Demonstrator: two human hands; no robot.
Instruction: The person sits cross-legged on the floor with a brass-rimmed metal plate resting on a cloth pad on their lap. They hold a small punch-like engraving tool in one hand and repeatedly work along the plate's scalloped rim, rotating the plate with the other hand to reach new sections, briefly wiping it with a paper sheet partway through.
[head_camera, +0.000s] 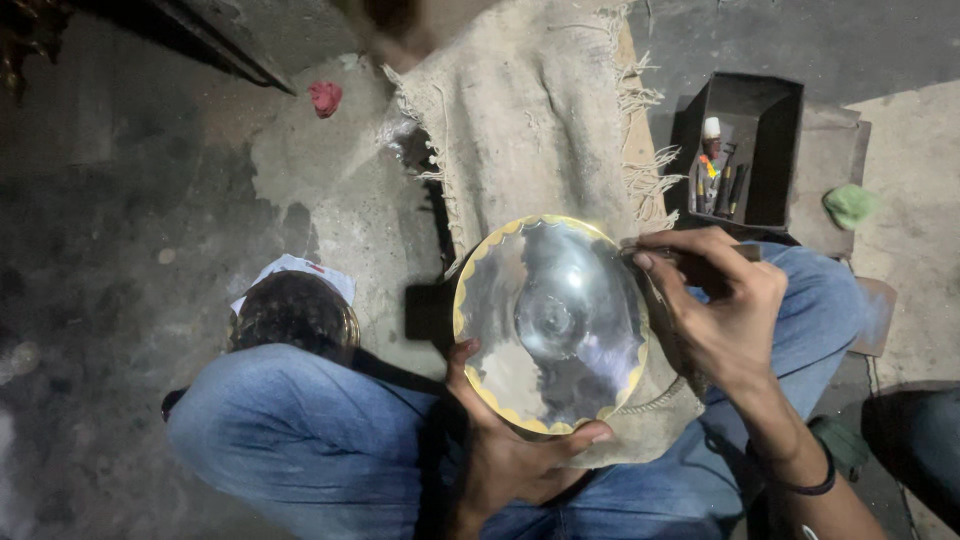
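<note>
dim floor (120, 220) behind; left hand (510, 455) grips shiny plate (550, 320), right hand (725, 310) pinches a tool (mostly hidden).

A white sheet or wrapper of paper (300, 272) with a small red mark at its edge lies on the dusty floor at about nine o'clock from the middle, half hidden under a dark round bowl. At about two o'clock stands an open dark box (768, 110), rectangular with slanted walls, holding a few small tools and a white-capped tube (711, 135) with a red and yellow label. No signs or screens show.
</note>
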